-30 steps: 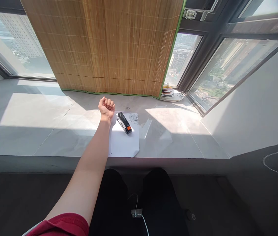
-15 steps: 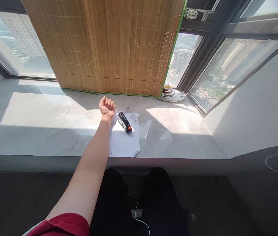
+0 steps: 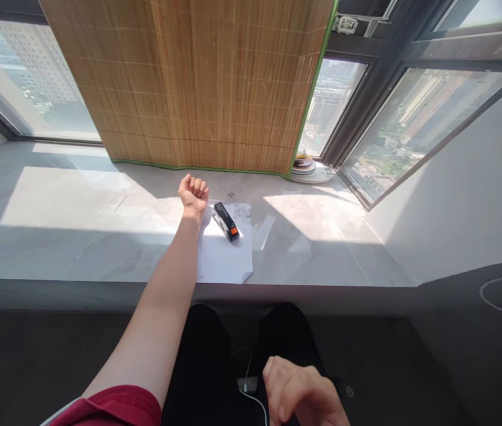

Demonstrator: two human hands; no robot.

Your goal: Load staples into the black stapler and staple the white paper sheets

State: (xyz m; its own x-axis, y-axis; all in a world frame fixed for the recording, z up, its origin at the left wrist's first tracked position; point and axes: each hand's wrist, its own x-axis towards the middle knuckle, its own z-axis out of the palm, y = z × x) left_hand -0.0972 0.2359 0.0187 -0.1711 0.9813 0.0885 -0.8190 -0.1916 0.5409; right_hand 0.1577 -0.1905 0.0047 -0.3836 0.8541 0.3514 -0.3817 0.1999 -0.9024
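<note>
My left hand (image 3: 194, 194) is closed in a fist with the fingers curled up, and no object shows in it. It rests at the upper left edge of white paper (image 3: 227, 260) on the sill. On the paper, just right of my wrist, lies a black stapler (image 3: 226, 221) with an orange patch. Small dark writing or scribbles fill the paper's top right corner. A tiny metallic piece (image 3: 232, 194), perhaps staples, sits behind the paper. My right hand (image 3: 302, 390) is low in front of my knees, away from the sill, fingers curled inward with nothing seen in them.
A bamboo blind (image 3: 206, 89) with green edging hangs over the window, its bottom just above the sill (image 3: 100, 248). Stacked plates (image 3: 306, 168) stand in the back right corner. A white cable (image 3: 255, 401) runs between my legs. Window panes and a white wall lie to the right.
My right hand has come into view from the bottom edge. My left hand, the stapler and the paper look almost unmoved.
</note>
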